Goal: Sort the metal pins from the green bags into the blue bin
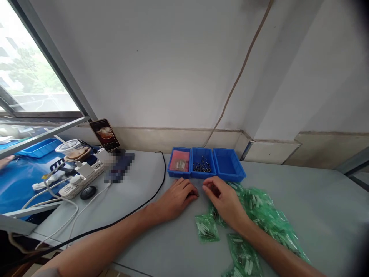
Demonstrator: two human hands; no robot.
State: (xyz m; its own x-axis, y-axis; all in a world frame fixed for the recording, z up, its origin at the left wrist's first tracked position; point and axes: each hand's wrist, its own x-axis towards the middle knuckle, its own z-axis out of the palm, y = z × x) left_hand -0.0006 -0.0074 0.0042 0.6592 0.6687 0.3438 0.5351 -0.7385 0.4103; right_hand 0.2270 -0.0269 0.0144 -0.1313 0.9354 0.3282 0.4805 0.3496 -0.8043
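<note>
My left hand (pixel 178 198) rests on the grey table, its thumb and fingers pinched together. A tiny dark piece shows at its fingertips, too small to name. Just across from it, my right hand (pixel 223 198) is curled with thumb and forefinger brought close; whatever may be between them cannot be made out. Right beyond the hands stand three blue bins: the left bin (pixel 170 171) holds a pink packet (pixel 180 159), the middle bin (pixel 198 175) dark metal screw-like pieces (pixel 202 165), and the right bin (pixel 229 163) shows a bare bottom. A green bag of small parts (pixel 206 227) lies below the hands.
More green plastic bags (pixel 265 211) of parts are heaped under and beyond my right forearm. A black cable (pixel 138 209) crosses the table at left. A power strip (pixel 82 179), a black mouse-like object (pixel 88 192) and a propped phone (pixel 104 134) stand there too.
</note>
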